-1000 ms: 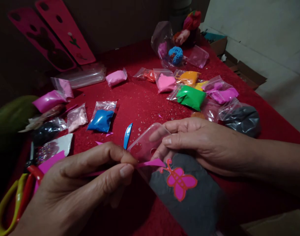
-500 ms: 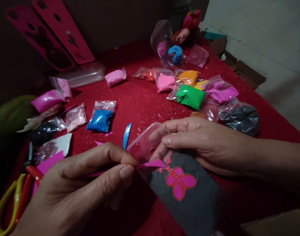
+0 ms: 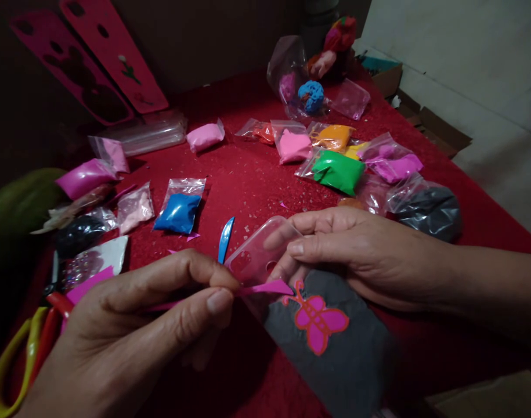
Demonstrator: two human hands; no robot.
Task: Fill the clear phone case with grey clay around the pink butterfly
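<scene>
My right hand (image 3: 356, 255) grips a clear phone case (image 3: 259, 247) by its upper edge, thumb on top and fingers behind. Grey clay (image 3: 330, 371) covers the lower part of the case, leaving the camera end bare. On the clay lies a flat pink butterfly (image 3: 320, 319) with orange-red outlines and antennae. Between thumb and forefinger my left hand (image 3: 161, 325) pinches a pink plastic clay knife (image 3: 269, 287). Its blade tip is beside the butterfly's antennae; whether it touches the clay I cannot tell.
A blue plastic clay knife (image 3: 226, 239) lies just beyond the case. Bags of clay, blue (image 3: 178, 212) and green (image 3: 338, 171) among them, ring the red cloth (image 3: 230, 180). Yellow-and-red-handled pliers (image 3: 32, 348) sit at left. Two pink phone cases (image 3: 121, 64) stand at the back.
My left hand has shifted very slightly left and up with the pink clay knife. The knife's tip remains by the antennae. My right hand and the phone case have hardly moved.
</scene>
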